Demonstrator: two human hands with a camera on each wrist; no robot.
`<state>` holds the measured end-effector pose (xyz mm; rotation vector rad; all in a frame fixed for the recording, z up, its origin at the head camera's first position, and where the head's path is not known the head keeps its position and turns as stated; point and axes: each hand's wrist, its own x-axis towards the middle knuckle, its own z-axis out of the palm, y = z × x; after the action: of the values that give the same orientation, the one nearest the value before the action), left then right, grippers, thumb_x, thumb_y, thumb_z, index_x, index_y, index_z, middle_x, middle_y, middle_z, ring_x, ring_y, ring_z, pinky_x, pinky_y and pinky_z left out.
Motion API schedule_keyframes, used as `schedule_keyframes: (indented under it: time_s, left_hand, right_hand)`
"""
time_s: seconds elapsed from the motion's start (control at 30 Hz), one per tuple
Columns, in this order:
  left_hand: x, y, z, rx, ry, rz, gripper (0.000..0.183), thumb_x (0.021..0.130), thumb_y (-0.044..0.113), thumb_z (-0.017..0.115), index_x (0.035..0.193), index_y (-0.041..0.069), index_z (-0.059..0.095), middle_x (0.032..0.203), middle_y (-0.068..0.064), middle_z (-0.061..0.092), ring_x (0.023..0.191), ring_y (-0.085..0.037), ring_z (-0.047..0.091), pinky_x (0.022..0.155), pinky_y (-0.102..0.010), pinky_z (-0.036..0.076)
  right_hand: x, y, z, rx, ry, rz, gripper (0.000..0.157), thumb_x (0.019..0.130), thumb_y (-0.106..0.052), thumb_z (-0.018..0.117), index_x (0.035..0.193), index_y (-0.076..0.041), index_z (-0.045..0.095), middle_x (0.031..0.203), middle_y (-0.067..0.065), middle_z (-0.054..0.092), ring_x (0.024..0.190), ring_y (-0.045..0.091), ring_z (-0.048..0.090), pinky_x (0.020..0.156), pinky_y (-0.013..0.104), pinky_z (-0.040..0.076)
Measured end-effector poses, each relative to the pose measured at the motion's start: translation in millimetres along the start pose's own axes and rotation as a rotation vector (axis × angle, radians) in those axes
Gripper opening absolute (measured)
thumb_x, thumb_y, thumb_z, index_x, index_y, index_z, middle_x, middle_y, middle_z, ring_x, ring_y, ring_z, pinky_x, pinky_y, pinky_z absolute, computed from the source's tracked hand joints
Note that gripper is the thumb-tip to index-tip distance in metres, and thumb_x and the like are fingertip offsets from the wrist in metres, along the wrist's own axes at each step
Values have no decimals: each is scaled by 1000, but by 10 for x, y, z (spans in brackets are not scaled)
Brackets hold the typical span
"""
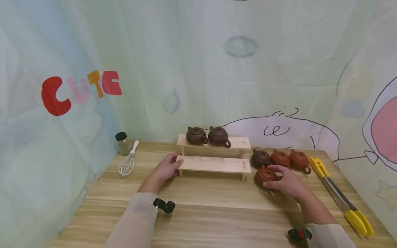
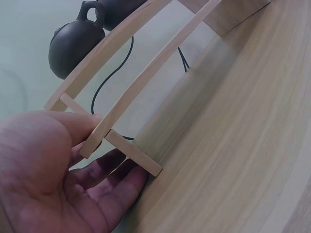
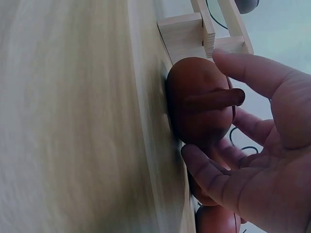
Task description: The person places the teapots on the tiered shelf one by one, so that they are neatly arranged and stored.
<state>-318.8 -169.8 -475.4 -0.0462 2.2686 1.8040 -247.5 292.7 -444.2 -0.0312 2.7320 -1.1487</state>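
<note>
My left hand (image 1: 167, 167) grips the left end of the front step of a pale wooden two-step stand (image 1: 214, 164). In the left wrist view the thumb lies at the top board and the fingers reach under, beside the stand's leg (image 2: 133, 153). My right hand (image 1: 289, 182) holds a reddish-brown clay teapot (image 1: 265, 175) between thumb and fingers, right of the stand. The right wrist view shows this teapot (image 3: 194, 77) low at the tabletop. Two dark brown teapots, one at the left (image 1: 194, 136) and one beside it (image 1: 218, 137), sit on the rear step.
Behind the held teapot stand a dark teapot (image 1: 260, 158) and two reddish ones (image 1: 280, 158), (image 1: 298, 159). Yellow-handled tongs (image 1: 338, 193) lie at the right edge. A whisk (image 1: 128, 163) and a black-capped jar (image 1: 123, 144) are at the back left, near the curtain (image 1: 149, 86).
</note>
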Motion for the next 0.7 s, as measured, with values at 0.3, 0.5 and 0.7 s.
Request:
schedule_keyframes:
  time_s: [0.3, 0.5, 0.7]
  left_hand:
    - [7, 9, 0, 6, -10, 3, 51, 114, 23, 53, 160, 7, 38, 169, -25, 38, 147, -46, 53, 118, -60, 49]
    - [8, 20, -2, -2, -22, 5, 50, 114, 22, 52, 160, 7, 38, 168, -25, 39, 146, -45, 53, 117, -59, 50]
    - [-6, 27, -4, 7, -21, -1, 50, 115, 23, 51, 160, 8, 38, 168, -25, 39, 146, -45, 53, 118, -59, 49]
  right_hand:
    - [2, 0, 11, -2, 2, 26, 81, 90, -30, 88, 155, -6, 47, 152, 27, 54, 132, 43, 57, 102, 51, 54]
    - [-11, -17, 7, -13, -12, 34, 78, 92, -28, 86, 156, -7, 46, 153, 29, 53, 135, 44, 56, 104, 54, 53]
    - [-14, -36, 29, -26, 1, 37, 83, 90, -35, 88, 155, -7, 46, 150, 29, 55, 131, 43, 58, 99, 50, 54]
